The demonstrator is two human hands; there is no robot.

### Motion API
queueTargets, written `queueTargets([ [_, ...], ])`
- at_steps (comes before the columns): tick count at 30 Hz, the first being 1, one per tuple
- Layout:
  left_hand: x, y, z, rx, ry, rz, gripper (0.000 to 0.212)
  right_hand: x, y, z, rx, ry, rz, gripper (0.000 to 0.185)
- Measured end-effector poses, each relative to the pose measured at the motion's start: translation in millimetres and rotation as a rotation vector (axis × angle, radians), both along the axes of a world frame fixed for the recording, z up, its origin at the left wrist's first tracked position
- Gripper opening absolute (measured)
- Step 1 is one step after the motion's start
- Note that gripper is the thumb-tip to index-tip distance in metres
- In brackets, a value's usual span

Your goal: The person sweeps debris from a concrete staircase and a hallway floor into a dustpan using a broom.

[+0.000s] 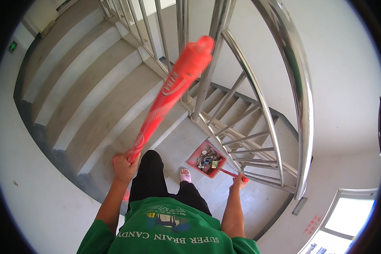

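Note:
My left hand is closed around the lower visible part of a thick red pole, which looks like a broom handle. The pole slants up to the right, and its blurred top end comes close to the camera. Small red parts show beside my left forearm; what they belong to is mostly hidden. In my right hand is the thin red handle of a red dustpan. The pan is by the foot of the railing, with mixed litter inside, including crumpled scraps and a blue ring-shaped piece.
Grey concrete steps curve away at the left. A stainless steel railing stands at the right, with another flight behind its bars. My foot in a pink slipper is near the pan. A window is at the lower right.

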State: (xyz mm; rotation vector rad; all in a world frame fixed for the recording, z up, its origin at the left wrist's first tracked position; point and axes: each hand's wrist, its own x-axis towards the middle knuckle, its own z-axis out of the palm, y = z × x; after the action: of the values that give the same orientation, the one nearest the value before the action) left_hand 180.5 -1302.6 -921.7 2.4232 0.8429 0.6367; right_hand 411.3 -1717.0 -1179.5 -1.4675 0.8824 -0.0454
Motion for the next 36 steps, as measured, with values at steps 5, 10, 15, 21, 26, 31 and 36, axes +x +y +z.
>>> queueTargets([
  [5,13.4,-22.6,26.9,-0.021,-0.078,-0.130,0.007,5.8,5.2,1.7,0.059,-0.025,-0.021,0.018],
  [10,22.2,-41.9,51.6,-0.046,-0.021,-0.168,0.004,8.6,33.0,15.2,-0.065,0.043,0.000,0.020],
  [15,11.1,-51.4,28.8,-0.285,-0.121,-0.204,0.004,11.4,16.0,-2.3,-0.160,0.132,0.101,0.034],
  [21,-1.8,-60.9,27.8,-0.270,-0.074,-0.185,0.011,8.2,2.6,-26.1,0.084,0.352,0.177,0.073],
  [26,-18.1,-64.0,34.1,-0.155,-0.047,-0.170,0.019,-10.8,45.1,26.1,0.600,0.572,0.973,0.060],
  [31,-46.2,-55.1,26.8,-0.058,-0.026,-0.058,0.016,-44.2,171.5,288.0,0.744,-0.172,1.542,0.098],
  [36,-71.3,-37.5,-10.2,0.009,-0.041,0.147,0.022,-57.5,238.2,422.0,0.989,-0.711,1.374,0.087],
])
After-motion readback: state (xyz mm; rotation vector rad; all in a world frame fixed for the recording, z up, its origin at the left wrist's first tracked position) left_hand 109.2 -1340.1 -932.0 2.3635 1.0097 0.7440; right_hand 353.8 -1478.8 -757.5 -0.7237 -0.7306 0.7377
